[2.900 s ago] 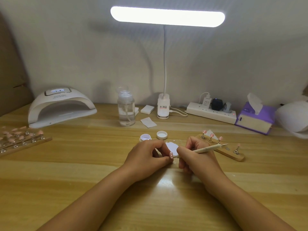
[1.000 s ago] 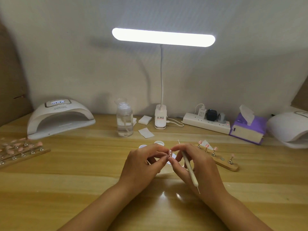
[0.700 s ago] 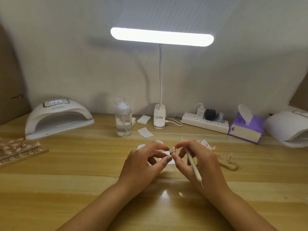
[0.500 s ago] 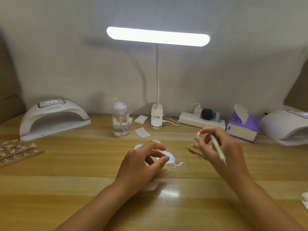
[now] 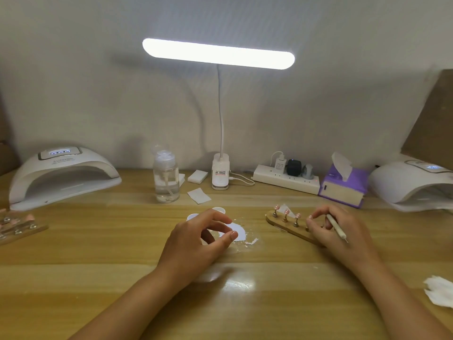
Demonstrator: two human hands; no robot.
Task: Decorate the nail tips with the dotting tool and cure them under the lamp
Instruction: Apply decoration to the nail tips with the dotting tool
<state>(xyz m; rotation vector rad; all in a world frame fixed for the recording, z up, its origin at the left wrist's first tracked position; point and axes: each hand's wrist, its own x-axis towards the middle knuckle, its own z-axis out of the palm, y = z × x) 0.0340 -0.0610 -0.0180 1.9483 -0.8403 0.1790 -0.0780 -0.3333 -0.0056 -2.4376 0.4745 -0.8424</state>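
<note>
**Nail tip dotting setup: why stuff sat where it did**

Nearest the person, a crumpled tissue (image 5: 438,290) lay at 4 o'clock on the table (image 5: 98,266), probably handy for wiping. The left hand (image 5: 196,239) sat around 6 o'clock. Its fingers were loosely curled and gripped nothing I could see, and the thumb was right over the edge of a white sheet (image 5: 239,231) that looked like the mixing spot.

The right hand (image 5: 340,231) at 3 o'clock had the dotting tool (image 5: 337,228) tucked in its curled fingers, point aimed back toward the wrist. I'd guess that freed the fingertips to fuss at the near end of the wooden holder (image 5: 279,220). I couldn't tell whether they pinched anything.

Three nail tips (image 5: 286,212) stood on pegs along that holder at about 2 o'clock, raised so wet dots wouldn't touch the wood.

Two little jars (image 5: 219,210) sat just past the left hand at 12. Further back were a pump bottle (image 5: 165,177) at 11 and a lit desk lamp (image 5: 218,54) at 12, right over the work. The curing lamps at 9 (image 5: 61,173) and 3 (image 5: 411,185) had their mouths facing in, so the holder could slide under either one. Curing looked close.
</note>
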